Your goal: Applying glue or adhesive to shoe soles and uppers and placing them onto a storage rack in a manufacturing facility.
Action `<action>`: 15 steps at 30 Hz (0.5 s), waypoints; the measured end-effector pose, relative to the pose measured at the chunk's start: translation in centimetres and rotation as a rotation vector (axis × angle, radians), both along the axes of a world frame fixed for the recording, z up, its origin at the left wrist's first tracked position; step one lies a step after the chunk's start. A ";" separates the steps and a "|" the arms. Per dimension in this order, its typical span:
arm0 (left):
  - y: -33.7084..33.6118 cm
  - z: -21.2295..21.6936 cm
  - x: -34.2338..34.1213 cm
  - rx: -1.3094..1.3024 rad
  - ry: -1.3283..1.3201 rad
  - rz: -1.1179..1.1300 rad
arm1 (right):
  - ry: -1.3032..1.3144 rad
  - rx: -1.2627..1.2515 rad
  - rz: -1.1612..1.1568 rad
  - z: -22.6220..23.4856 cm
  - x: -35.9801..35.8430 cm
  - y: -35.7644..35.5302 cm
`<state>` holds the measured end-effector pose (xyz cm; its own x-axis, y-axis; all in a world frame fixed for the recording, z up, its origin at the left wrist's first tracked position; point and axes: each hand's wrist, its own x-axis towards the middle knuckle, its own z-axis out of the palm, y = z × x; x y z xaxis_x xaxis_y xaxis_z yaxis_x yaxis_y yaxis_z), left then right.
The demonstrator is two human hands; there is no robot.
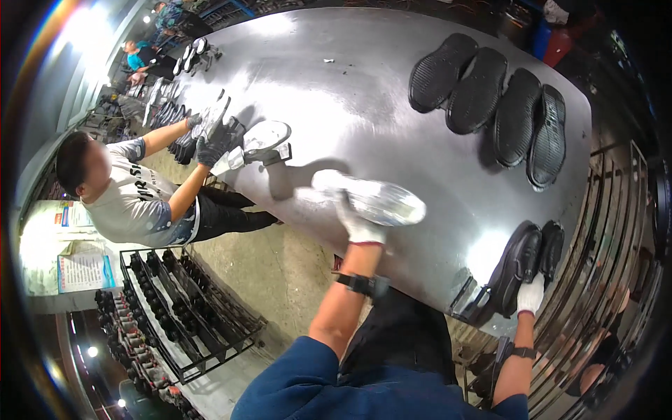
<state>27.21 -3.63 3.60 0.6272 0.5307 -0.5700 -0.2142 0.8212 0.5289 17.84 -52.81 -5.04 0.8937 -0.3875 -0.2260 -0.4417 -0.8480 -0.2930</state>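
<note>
My left hand (361, 225), in a white glove, grips a shiny, pale shoe or shoe sole (383, 201) above the metal table. Motion and glare blur this piece, so its exact kind is unclear. Far to the right, at the table's near corner, my white-gloved right hand (530, 294) is closed at the near end of a black shoe (552, 245). Its fingertips are partly hidden. Another black shoe (519, 262) lies close beside that one, on its left.
Several black shoes (477, 91) lie sole up at the table's far right. Across the left edge, a co-worker (133, 185) in dark gloves handles pale shoes (266, 136). A black rack (189, 308) stands at the lower left; metal rails (595, 245) run along the right.
</note>
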 end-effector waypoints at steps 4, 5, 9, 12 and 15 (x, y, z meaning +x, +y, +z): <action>17.2 -0.8 2.6 0.307 -0.015 0.200 | 0.042 0.085 0.011 0.4 -0.1 1.9; 22.0 -0.9 2.8 0.346 -0.026 0.249 | 0.046 0.100 0.015 1.4 0.2 3.6; 25.6 -3.7 7.5 0.388 -0.066 0.113 | 0.094 -0.012 -0.046 0.2 -2.7 0.8; 23.5 -8.6 3.7 0.365 0.098 -0.184 | 0.251 -0.037 -0.108 4.0 -4.6 -0.5; 22.1 -7.2 2.2 0.411 0.194 -0.568 | 0.129 0.044 -0.229 2.3 -7.5 1.6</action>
<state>29.42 18.52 -3.56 0.7777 0.3483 -0.5234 0.3151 0.5044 0.8039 10.36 -51.16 -2.74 0.7467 -0.5636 -0.3534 -0.6566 -0.7094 -0.2560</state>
